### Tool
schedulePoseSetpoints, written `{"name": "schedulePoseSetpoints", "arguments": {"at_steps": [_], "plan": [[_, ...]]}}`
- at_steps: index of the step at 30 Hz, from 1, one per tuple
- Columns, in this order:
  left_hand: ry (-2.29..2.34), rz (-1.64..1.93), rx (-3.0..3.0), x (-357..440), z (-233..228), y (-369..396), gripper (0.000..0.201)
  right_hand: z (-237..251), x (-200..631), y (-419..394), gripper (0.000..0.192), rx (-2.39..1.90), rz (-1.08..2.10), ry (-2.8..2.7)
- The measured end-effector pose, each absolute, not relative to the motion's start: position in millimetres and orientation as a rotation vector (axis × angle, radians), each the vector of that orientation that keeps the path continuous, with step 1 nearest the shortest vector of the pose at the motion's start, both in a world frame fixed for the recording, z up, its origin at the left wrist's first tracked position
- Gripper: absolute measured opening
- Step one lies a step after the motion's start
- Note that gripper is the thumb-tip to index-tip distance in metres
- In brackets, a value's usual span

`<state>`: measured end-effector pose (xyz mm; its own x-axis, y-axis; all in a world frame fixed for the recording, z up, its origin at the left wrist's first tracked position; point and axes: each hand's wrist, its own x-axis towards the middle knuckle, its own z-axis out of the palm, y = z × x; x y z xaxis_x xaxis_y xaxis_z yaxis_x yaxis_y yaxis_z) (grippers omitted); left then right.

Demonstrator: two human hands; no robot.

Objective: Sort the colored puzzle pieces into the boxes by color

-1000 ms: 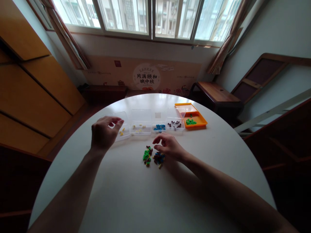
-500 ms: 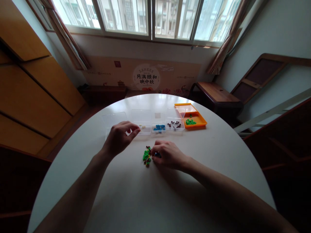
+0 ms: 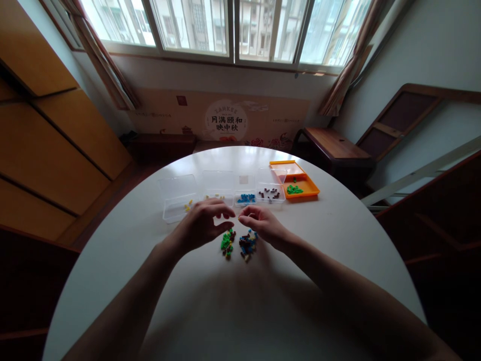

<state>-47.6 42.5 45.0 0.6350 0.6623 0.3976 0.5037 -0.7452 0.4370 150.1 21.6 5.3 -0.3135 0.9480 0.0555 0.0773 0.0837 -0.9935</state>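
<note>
My left hand (image 3: 203, 223) hovers over the table just behind a small pile of green, brown and yellow toy bricks (image 3: 227, 241). Its thumb and fingers are apart, and nothing shows between them. Facing it, my right hand (image 3: 265, 223) is above and behind a second pile of dark brown, blue and pale bricks (image 3: 247, 244). The thumb and index finger of that hand are pinched together; whatever they hold is too small to make out. The fingertips of the two hands come close, with a narrow gap between them.
Behind the hands, open clear boxes stand in a row: one with yellow pieces (image 3: 188, 205), one with blue pieces (image 3: 246, 198), one with brown pieces (image 3: 271, 194). An orange case (image 3: 313, 189) with green pieces is at the right end. The round white table (image 3: 210, 306) curves away.
My left hand has moved right and nearer, away from the clear boxes, and its fingers have spread. My right hand has lifted off the darker pile and shifted back, uncovering it.
</note>
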Motion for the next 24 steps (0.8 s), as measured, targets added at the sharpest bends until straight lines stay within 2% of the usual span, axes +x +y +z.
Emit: {"name": "schedulePoseSetpoints", "arguments": {"at_steps": [4, 8, 18, 24], "plan": [[0.91, 0.845, 2.623, -41, 48, 38, 0.006, 9, 148, 20, 0.024, -1.003, 1.547, -1.35], [0.88, 0.896, 2.657, -39, 49, 37, 0.016, 13, 144, 17, 0.024, -0.994, 1.592, -1.311], [0.845, 0.962, 2.674, -43, 45, 41, 0.016, 4, 147, 19, 0.017, -1.004, 1.456, -1.35], [1.27, 1.267, 2.529, -64, 38, 58, 0.01, -6, 148, 15, 0.013, -1.052, 1.068, -1.747]]}}
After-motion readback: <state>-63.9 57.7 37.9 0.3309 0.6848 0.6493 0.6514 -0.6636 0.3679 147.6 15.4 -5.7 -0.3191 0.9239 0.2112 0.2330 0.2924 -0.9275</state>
